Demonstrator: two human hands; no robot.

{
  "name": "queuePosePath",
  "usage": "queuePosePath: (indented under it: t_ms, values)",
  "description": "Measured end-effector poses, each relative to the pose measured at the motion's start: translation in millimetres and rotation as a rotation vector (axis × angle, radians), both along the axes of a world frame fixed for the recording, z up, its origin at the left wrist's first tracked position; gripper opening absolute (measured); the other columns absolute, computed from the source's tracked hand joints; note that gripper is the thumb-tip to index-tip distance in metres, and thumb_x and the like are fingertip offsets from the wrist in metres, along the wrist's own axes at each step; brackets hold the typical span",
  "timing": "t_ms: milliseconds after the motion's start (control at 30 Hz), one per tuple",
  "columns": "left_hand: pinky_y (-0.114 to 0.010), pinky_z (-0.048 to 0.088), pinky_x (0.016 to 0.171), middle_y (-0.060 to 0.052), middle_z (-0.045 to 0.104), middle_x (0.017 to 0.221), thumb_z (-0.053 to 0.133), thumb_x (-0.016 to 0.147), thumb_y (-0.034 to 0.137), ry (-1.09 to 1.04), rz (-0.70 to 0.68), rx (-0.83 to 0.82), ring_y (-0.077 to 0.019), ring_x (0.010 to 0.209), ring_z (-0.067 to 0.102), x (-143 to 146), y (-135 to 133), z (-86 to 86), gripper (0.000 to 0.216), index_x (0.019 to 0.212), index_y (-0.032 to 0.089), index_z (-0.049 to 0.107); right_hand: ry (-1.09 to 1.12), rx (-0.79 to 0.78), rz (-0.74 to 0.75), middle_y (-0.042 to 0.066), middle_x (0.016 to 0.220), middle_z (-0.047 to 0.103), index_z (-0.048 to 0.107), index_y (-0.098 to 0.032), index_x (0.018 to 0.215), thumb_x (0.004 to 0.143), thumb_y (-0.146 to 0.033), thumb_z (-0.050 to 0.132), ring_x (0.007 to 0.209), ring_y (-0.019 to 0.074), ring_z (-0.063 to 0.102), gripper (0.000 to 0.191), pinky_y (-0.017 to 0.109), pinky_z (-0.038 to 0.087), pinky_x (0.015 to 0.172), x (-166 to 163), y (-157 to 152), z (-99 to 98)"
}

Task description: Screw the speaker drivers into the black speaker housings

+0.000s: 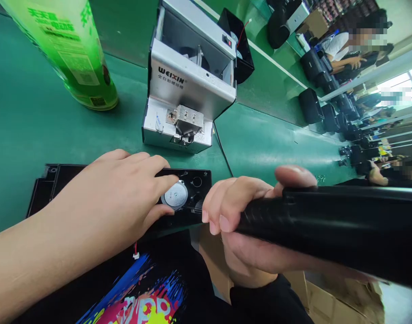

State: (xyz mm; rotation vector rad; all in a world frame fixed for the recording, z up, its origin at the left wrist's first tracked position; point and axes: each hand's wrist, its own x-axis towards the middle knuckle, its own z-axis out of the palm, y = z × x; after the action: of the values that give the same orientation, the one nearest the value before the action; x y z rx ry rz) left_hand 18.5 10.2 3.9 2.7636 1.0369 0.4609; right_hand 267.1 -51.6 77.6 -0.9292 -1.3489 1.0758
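A black plastic housing lies on the green bench, with a round silver speaker set in it. My left hand reaches across the housing, its thumb and index finger curved around the speaker's rim from both sides. My right hand is wrapped around a black electric screwdriver, held nearly level with its nose toward the speaker's right edge. The screwdriver's tip is at the housing, but whether it sits on a screw cannot be made out. A red wire with a white connector hangs below my left wrist.
Behind the housing stands a silver screw feeder, its black cable running down beside it. A green bottle is at the left. Beyond the feeder is another black housing. Cardboard lies below the bench edge. Other people work farther along the line.
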Motion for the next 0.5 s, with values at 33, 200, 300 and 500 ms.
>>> queuePosePath:
  t_ms: [33, 200, 300, 500]
  values:
    - [-0.051, 0.047, 0.087, -0.010, 0.091, 0.126, 0.100, 0.097, 0.031, -0.004, -0.007, 0.030, -0.0380, 0.107, 0.083, -0.1, -0.6, 0.0, 0.033, 0.129, 0.030, 0.093, 0.036, 0.031, -0.044, -0.004, 0.080, 0.074, 0.087, -0.053, 0.155, 0.137, -0.053, 0.060, 0.066, 0.0214, 0.073, 0.033, 0.037, 0.071, 0.069, -7.2, -2.5, -3.4]
    - [-0.053, 0.049, 0.084, -0.011, 0.092, 0.128, 0.102, 0.092, 0.031, -0.017, -0.001, 0.097, -0.0381, 0.106, 0.085, 1.2, -6.3, 1.4, 0.033, 0.123, 0.028, 0.093, 0.038, 0.131, -0.119, -0.007, 0.070, 0.072, 0.097, -0.048, 0.139, 0.134, -0.053, 0.067, 0.054, 0.0184, 0.066, 0.030, 0.032, 0.065, 0.057, -19.5, -8.4, -11.3]
    - [-0.055, 0.051, 0.085, -0.011, 0.092, 0.125, 0.102, 0.091, 0.030, -0.038, 0.000, 0.107, -0.0382, 0.104, 0.085, 1.3, -8.7, 1.2, 0.033, 0.122, 0.026, 0.093, -0.015, 0.156, -0.060, -0.007, 0.072, 0.076, 0.096, -0.048, 0.147, 0.134, -0.053, 0.065, 0.054, 0.0190, 0.068, 0.033, 0.036, 0.071, 0.061, -12.3, -12.5, -13.3]
    - [-0.056, 0.054, 0.086, -0.011, 0.092, 0.130, 0.104, 0.091, 0.032, -0.022, 0.022, 0.073, -0.0387, 0.108, 0.087, 2.2, -10.3, 1.2, 0.034, 0.123, 0.028, 0.092, -0.055, 0.187, -0.030, -0.006, 0.078, 0.081, 0.093, -0.051, 0.154, 0.135, -0.045, 0.067, 0.062, 0.0205, 0.075, 0.033, 0.040, 0.075, 0.066, -10.9, -19.6, -21.1]
